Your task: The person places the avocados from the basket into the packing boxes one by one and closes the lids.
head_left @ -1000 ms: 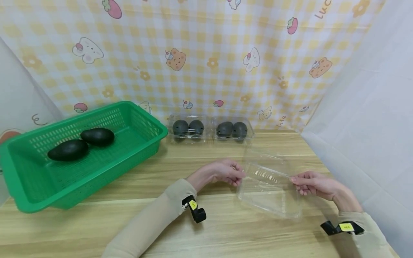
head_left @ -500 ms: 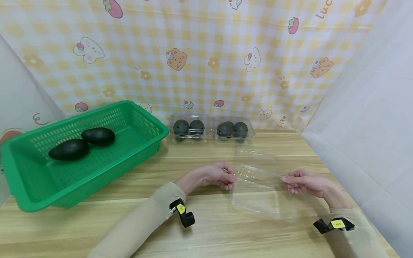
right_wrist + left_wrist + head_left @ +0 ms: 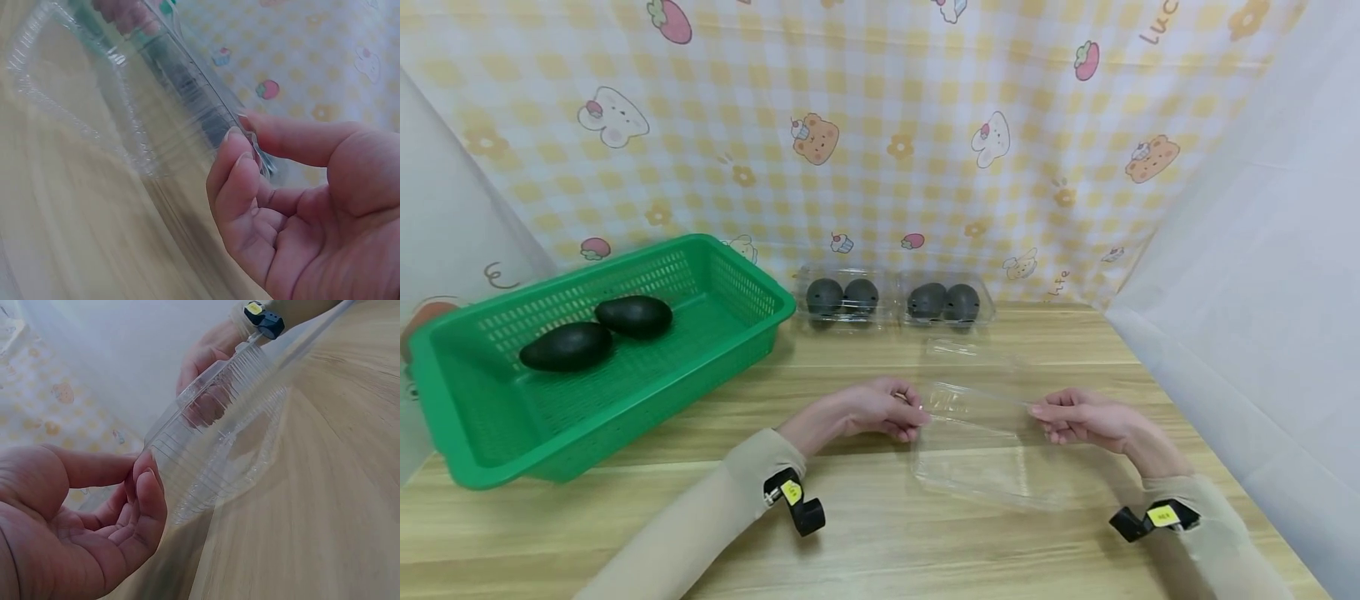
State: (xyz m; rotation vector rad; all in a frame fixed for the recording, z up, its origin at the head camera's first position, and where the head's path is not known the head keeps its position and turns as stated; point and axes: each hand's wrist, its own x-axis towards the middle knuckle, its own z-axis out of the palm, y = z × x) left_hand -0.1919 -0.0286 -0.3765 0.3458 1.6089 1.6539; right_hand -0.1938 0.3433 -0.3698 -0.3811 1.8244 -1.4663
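Note:
Between my two hands is a clear plastic clamshell box (image 3: 970,454), its lid (image 3: 970,354) folded open toward the back. My left hand (image 3: 880,411) pinches the box's left edge between thumb and fingers. At the opposite edge, my right hand (image 3: 1086,419) pinches the rim the same way. In the left wrist view the ribbed side of the box (image 3: 200,450) runs from the left fingertips over to the right hand. The right wrist view has thumb and fingers (image 3: 234,169) meeting on the clear rim. Nothing lies inside the box.
A green plastic basket (image 3: 722,350) on the left holds two dark avocados, one (image 3: 567,347) beside the other (image 3: 634,317). Against the patterned curtain stand two closed clear boxes, left (image 3: 842,321) and right (image 3: 946,321), with dark avocados inside. A white wall (image 3: 1240,275) borders the table's right side.
Both hands have moved left across the table, carrying the open clamshell box with them. The basket and the two filled boxes stay in place.

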